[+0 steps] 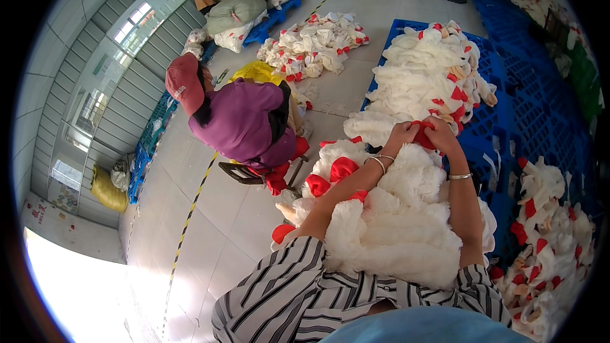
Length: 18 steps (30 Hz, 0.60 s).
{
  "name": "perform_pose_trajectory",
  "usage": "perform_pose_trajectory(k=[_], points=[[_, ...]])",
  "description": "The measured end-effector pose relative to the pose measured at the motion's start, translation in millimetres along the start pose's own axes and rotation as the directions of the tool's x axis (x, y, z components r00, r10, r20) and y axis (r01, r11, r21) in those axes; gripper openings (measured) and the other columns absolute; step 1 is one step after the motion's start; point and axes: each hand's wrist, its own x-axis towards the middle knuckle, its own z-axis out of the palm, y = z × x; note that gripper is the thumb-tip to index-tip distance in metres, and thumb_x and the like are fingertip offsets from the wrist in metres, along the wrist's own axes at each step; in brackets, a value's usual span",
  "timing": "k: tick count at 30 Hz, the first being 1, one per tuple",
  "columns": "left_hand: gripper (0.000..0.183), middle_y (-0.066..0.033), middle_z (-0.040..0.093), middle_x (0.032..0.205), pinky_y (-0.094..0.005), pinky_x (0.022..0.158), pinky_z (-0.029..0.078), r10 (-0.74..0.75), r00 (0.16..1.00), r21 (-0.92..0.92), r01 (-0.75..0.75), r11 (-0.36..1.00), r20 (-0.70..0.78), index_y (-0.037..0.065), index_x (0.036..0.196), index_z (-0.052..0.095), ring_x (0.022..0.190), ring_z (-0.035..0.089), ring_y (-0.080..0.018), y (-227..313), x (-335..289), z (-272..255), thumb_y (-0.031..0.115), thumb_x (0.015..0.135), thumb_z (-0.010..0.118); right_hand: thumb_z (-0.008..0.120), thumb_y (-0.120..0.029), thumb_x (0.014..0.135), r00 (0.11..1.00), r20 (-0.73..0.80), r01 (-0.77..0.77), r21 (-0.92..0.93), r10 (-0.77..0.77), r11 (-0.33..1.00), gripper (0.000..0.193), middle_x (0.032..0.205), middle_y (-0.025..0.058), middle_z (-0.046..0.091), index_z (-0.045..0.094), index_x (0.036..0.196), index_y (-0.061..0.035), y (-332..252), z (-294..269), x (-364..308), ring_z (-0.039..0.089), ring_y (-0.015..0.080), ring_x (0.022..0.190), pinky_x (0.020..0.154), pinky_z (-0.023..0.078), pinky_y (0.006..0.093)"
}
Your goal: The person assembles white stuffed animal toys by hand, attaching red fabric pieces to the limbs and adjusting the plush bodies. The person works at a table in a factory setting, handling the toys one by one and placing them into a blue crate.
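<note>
My left hand and my right hand meet in front of me, fingers closed on a small piece of red cloth between them. That cloth seems to belong to a white plush piece, but the join is hidden. White furry plush pieces with red parts are heaped across my lap, beneath both forearms. Just beyond my hands lies a larger stack of limp white plush pieces with red and tan bits.
Blue plastic pallets carry the far stack and stretch right. Another plush pile lies at lower right. To my left, a person in purple sits on a stool, near a floor heap. Stuffed sacks stand behind, beside another person.
</note>
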Motion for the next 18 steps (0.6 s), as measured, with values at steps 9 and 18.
perform_pose_trajectory(k=[9, 18], points=[[0.040, -0.0085, 0.062, 0.061, -0.0304, 0.054, 0.047, 0.019, 1.000, 0.036, -0.019, 0.999, -0.006, -0.001, 0.084, 0.069, 0.057, 0.058, -0.0133, 11, -6, 0, 0.037, 0.088, 0.056, 0.055, -0.011, 0.080, 1.000, -0.002, -0.008, -0.008, 0.008, 1.000, 0.020, 0.082, 0.0206, 0.067, 0.064, 0.092, 0.0026, 3, -1, 0, 0.065, 0.0288, 0.076, 0.070, 0.050, 0.0367], [0.039, -0.0055, 0.062, 0.061, -0.0292, 0.054, 0.046, 0.003, 1.000, 0.025, -0.003, 1.000, -0.013, -0.002, 0.087, 0.069, 0.057, 0.055, -0.0099, 19, -12, -5, 0.035, 0.089, 0.058, 0.055, -0.011, 0.080, 1.000, 0.005, -0.025, -0.001, 0.025, 1.000, 0.021, 0.083, 0.0210, 0.067, 0.064, 0.092, 0.0024, -2, 2, 1, 0.065, 0.0294, 0.077, 0.070, 0.050, 0.0365]])
